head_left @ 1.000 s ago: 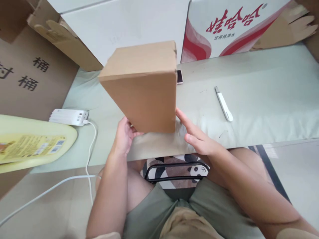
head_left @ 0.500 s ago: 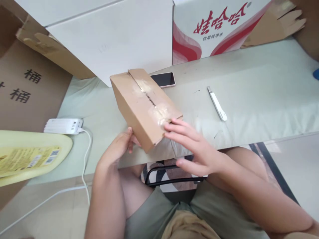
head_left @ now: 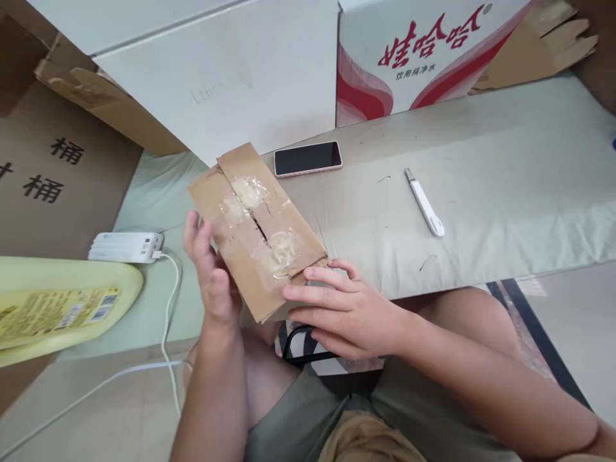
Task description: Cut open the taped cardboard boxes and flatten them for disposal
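A small brown cardboard box (head_left: 240,224) lies slantwise near the table's front edge. Its top faces me, with wrinkled clear tape at two spots along a dark, partly gaping seam. My right hand (head_left: 346,308) grips the near right end, fingers reaching over the corner and along the end face. Beside the box's left side is my left hand (head_left: 214,282), fingers raised and apart; whether its palm touches the box is hidden. A white utility knife (head_left: 424,204) rests to the right, away from both hands. Beyond the box lies a phone (head_left: 308,158), its screen dark.
White cartons (head_left: 216,83) and a red-and-white water carton (head_left: 423,64) stand along the back. At left are a large brown carton (head_left: 38,160), a yellow bottle (head_left: 72,308) and a white power bank (head_left: 126,248) with a cable (head_left: 168,314) trailing over the front edge.
The box has turned so its top faces me more, and it has shifted left and nearer, uncovering the phone. My left hand has moved from its near lower edge up along its left side.
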